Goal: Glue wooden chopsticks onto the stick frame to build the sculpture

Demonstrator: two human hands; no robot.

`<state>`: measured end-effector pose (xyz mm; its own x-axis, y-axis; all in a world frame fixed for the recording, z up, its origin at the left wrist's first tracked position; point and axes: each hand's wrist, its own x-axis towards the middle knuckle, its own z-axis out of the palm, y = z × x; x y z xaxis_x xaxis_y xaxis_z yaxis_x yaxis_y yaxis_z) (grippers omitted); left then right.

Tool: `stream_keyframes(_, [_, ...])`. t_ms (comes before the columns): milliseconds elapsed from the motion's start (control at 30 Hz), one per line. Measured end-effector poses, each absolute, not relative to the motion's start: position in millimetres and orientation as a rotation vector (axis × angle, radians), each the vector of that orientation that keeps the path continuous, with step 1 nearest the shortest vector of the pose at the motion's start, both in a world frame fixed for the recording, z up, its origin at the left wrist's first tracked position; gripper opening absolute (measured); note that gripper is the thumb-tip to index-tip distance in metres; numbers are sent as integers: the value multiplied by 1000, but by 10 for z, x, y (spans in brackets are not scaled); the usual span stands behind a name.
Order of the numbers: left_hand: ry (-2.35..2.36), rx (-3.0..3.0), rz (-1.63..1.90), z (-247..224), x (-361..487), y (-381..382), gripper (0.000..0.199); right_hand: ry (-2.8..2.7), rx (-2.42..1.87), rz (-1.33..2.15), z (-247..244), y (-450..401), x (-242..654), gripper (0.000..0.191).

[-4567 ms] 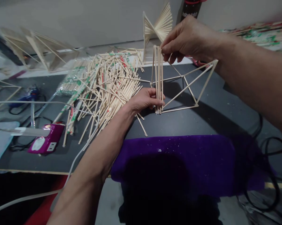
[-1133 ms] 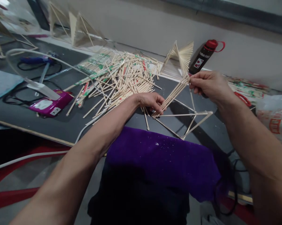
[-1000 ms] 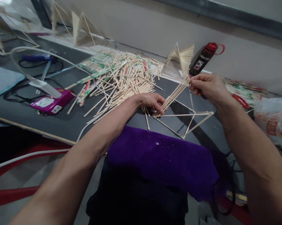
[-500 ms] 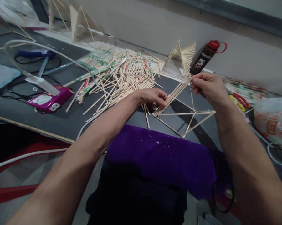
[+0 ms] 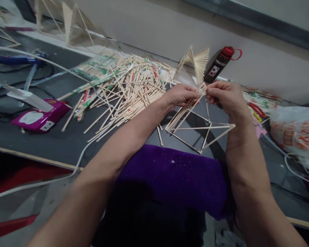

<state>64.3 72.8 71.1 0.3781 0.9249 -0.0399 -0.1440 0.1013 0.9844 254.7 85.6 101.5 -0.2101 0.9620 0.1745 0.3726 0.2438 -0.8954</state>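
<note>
A frame of thin wooden sticks [image 5: 200,128] rests on the dark table near its front edge, with a row of sticks slanting up at its left side. At the upper end of that row, my left hand [image 5: 183,95] has its fingers closed round the sticks. Close beside it on the right, my right hand [image 5: 220,92] pinches the top end of the row between thumb and fingers. The two hands are almost touching. A large pile of loose sticks [image 5: 144,87] lies to the left of the frame.
Behind the hands stand a finished fan-shaped stick model [image 5: 200,63] and a dark bottle with a red cap [image 5: 218,65]. Leftward are a purple power box [image 5: 38,116], a blue glue gun [image 5: 18,60] and a white cable. At right are scissors [image 5: 257,109] and a plastic bag [image 5: 295,132].
My left hand has moved from the lower end of the slanted sticks up to their top, next to my right hand. The camera view has shifted slightly.
</note>
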Motion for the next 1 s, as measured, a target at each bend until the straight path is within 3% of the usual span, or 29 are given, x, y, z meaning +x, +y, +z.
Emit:
stream_keyframes(400, [858, 1066, 1081, 704, 822, 604, 18, -1799, -1137, 806, 875, 903, 2599, 7])
stream_keyframes(733, [1022, 1124, 1035, 754, 810, 605, 8, -1845, -1153, 801, 924, 896, 2548, 9])
stream_keyframes(1000, [1043, 1084, 1011, 682, 809, 672, 16, -1765, -1221, 778, 1105, 934, 2659, 16])
